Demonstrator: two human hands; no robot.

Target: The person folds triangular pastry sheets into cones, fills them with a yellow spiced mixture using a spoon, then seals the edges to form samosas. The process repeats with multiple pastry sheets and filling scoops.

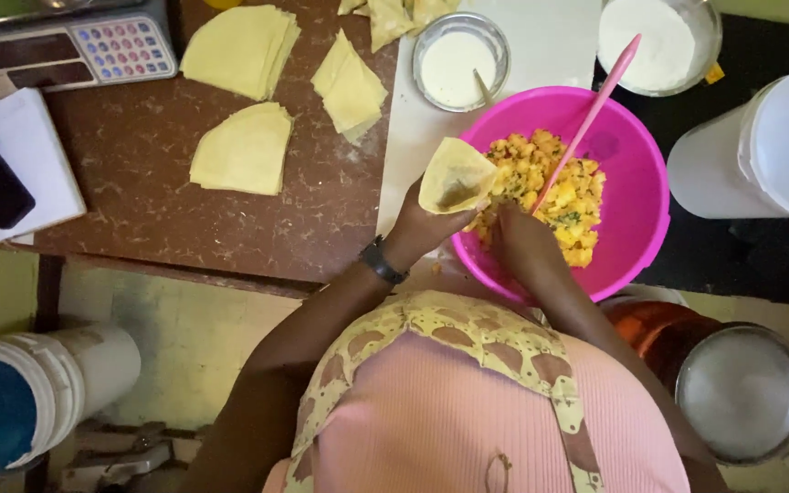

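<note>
While the left hand (pixel 417 228) grips a pastry cone (pixel 456 175) by its lower edge, fingers clamped on it, mouth tilted up and toward the bowl, the cone sits just above the near rim of the pink bowl (pixel 632 137); likely so spills fall back in. Right hand (pixel 524 239) is closed around the lower end of a pink spoon (pixel 586 114), just right of the cone, its tip buried in yellow potato filling (pixel 554 187). Beyond the left hand: a small glass bowl of white paste (pixel 460 62), within reach. Further left of that hand, stacks of folded pastry sheets (pixel 244 151) lie on the brown table (pixel 139 155), apart from the wet filling.
</note>
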